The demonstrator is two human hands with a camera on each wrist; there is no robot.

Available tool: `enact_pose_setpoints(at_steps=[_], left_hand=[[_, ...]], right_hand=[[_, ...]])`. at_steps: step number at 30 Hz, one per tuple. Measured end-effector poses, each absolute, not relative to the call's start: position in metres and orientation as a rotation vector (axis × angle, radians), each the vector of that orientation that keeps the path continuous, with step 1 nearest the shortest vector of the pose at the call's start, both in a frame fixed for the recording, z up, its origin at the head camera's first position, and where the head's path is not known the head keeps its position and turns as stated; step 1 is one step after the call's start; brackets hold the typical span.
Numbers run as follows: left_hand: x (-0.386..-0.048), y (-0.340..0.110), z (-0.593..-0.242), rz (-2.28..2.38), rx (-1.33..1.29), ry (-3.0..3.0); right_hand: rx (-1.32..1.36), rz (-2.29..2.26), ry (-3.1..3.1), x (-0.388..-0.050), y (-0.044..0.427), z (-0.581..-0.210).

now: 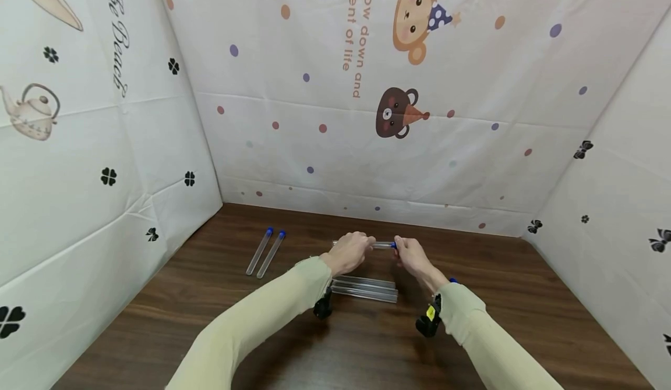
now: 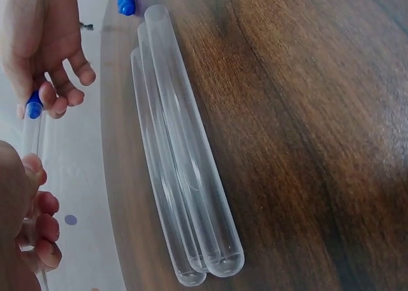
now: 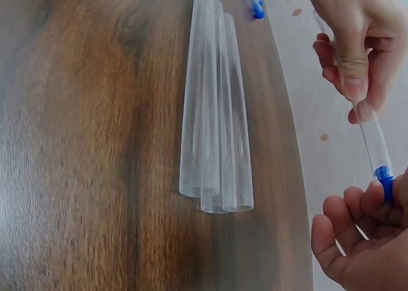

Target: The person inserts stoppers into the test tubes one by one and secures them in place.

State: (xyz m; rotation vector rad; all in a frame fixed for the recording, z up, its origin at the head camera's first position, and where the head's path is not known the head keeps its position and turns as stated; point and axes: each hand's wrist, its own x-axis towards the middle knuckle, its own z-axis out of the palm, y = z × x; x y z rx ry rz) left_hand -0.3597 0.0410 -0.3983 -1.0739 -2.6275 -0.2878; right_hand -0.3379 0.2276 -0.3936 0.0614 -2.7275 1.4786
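My left hand (image 1: 348,251) grips a clear test tube (image 1: 384,245) that lies nearly level above the table. At the tube's right end, my right hand (image 1: 413,256) pinches a blue cap (image 3: 386,186) between thumb and forefinger. The cap sits at the tube's mouth; how deep it goes in I cannot tell. Part of the tube is hidden by the left fingers. Below the hands, several uncapped clear test tubes (image 1: 365,289) lie side by side, their open ends to the right. A loose blue cap (image 2: 127,4) rests on the table near the right wrist.
Two test tubes with blue caps, one (image 1: 259,251) beside the other (image 1: 271,255), lie at the left of the brown wooden table (image 1: 362,343). White printed cloth (image 1: 325,145) walls the table at the back and both sides. A black wrist camera (image 1: 323,304) sits under each wrist.
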Motion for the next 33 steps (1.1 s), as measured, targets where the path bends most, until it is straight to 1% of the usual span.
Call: enact_pose_setpoints(at_steps=[11,17,22,29,33], left_hand=[[-0.362,0.041,-0.399,-0.313,-1.063,-2.636],[-0.366,0.037,-0.393,-0.313,-1.124,-2.684],[-0.369,0.038,-0.39,-0.391,-1.138,-2.75],[-0.372,0.036,-0.386,-0.451,-1.139,-2.797],[-0.373,0.035,-0.384,-0.418,-1.129,-2.817]], right_hand=[[0.039,1.468,-2.746,-0.339,0.226,-0.391],[0.063,1.457,-2.777,-0.343,0.23,-0.391],[0.131,1.341,-2.809,-0.347,0.237,-0.39],[0.305,1.326,-2.769,-0.345,0.242,-0.392],[0.346,1.332,-2.757,-0.346,0.243,-0.392]])
